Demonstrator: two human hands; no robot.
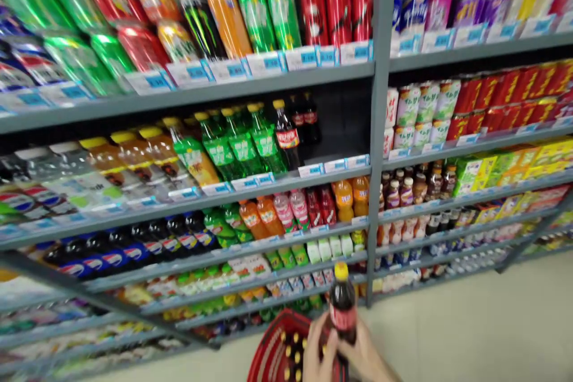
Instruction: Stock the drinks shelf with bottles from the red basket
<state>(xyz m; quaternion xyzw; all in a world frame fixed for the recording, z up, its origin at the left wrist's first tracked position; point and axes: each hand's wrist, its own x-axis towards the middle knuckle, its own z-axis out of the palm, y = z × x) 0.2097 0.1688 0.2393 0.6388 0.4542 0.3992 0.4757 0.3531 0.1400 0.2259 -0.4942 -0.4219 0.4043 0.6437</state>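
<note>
A dark cola bottle (342, 304) with a yellow cap and a red label stands upright between my two hands at the lower middle of the view. My left hand (317, 349) closes on its lower left side, and my right hand (364, 351) wraps it from the right. The base of the bottle is hidden by my fingers. Just left of and below my hands is a red basket (264, 353) holding several dark bottles with yellowish caps (293, 351). The picture is somewhat smeared by motion.
Tall grey shelves of drinks fill the view, split by an upright post (378, 101). One similar cola bottle (286, 134) stands at the front of a middle shelf, beside green bottles (264, 137). Soda cans (282, 15) stand above. Pale floor (447, 328) shows at lower right.
</note>
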